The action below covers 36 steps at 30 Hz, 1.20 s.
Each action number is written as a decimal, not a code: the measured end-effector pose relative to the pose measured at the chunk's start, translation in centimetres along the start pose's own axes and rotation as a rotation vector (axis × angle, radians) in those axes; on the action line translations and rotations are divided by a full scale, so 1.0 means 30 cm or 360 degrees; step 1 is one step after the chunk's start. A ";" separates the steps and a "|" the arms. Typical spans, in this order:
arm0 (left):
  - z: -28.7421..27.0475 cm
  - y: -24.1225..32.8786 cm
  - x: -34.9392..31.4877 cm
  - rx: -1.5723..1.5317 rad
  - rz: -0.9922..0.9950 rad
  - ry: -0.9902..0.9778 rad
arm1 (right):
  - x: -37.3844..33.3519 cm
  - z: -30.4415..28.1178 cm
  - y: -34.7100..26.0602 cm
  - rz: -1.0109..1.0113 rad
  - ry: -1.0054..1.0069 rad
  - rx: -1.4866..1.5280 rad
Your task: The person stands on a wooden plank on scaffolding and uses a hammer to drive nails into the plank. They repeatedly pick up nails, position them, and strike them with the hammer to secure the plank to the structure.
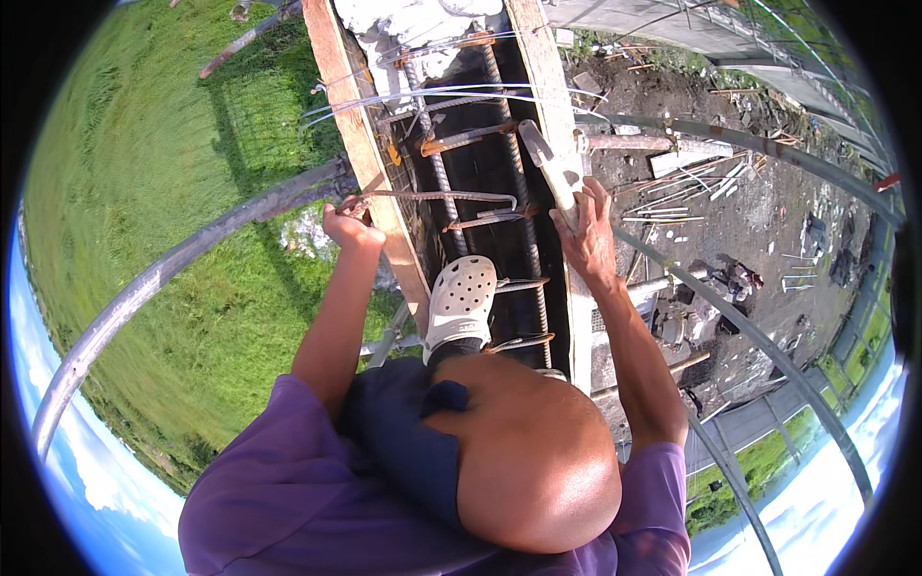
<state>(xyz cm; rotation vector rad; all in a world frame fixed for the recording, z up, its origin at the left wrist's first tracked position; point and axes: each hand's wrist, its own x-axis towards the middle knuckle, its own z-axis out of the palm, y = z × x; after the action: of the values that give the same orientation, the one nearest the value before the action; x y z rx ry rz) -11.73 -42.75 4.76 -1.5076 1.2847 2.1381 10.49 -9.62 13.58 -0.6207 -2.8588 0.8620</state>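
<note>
My left hand (353, 227) is closed around the near end of a thin, rusty steel bar (447, 196) at the left board. The bar reaches across the formwork, and its hooked far end lies by the right-hand rebar. In my right hand (588, 235), beside the right board, is a hand tool with a pale handle and flat metal head (540, 146); its exact kind is unclear. Between the boards run two long ribbed rebars (520, 178), crossed by several rusty stirrups (468, 139). My foot, in a white clog (462, 300), stands inside the formwork, close to the left board.
Wooden boards (338, 86) edge the narrow formwork. Pale wires (432, 94) stretch across it, and whitish material (413, 21) fills its far end. Metal pipes (192, 245) stick out on both sides. Far below lie grass (144, 192) and dirt ground (768, 221) with scattered scraps.
</note>
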 end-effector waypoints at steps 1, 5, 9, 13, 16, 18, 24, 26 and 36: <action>0.002 -0.005 -0.001 0.0012 0.0025 0.0023 | 0.002 0.011 0.003 0.0029 -0.0026 -0.0006; 0.026 -0.020 -0.029 0.0051 0.0189 0.0137 | 0.006 0.037 0.025 0.0203 -0.0168 0.0053; 0.041 -0.024 -0.063 0.0031 0.0163 0.0229 | 0.010 0.049 0.044 0.0153 -0.0206 -0.0031; 0.038 -0.027 -0.067 0.0024 0.0177 0.0244 | 0.016 0.052 0.045 0.0177 -0.0270 -0.0056; 0.038 -0.028 -0.062 0.0015 0.0281 0.0307 | 0.021 0.045 0.040 0.0202 -0.0315 -0.0051; 0.048 -0.029 -0.065 0.0103 0.0329 0.0355 | 0.028 0.034 0.040 0.0204 -0.0346 0.0008; 0.087 -0.032 -0.100 -0.0031 0.0310 0.0387 | 0.047 0.017 0.040 0.0145 -0.0463 -0.0044; 0.096 -0.036 -0.109 -0.0006 0.0424 0.0415 | 0.051 0.015 0.039 0.0186 -0.0504 -0.0006; 0.063 -0.035 -0.059 -0.0113 0.0399 0.0378 | 0.045 0.021 0.053 0.0369 -0.0605 -0.0002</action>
<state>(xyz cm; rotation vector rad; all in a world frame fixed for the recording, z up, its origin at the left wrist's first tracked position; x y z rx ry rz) -11.52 -40.20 5.89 -1.7564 1.5670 2.2268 9.70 -8.18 12.14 -0.8892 -3.1631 1.1206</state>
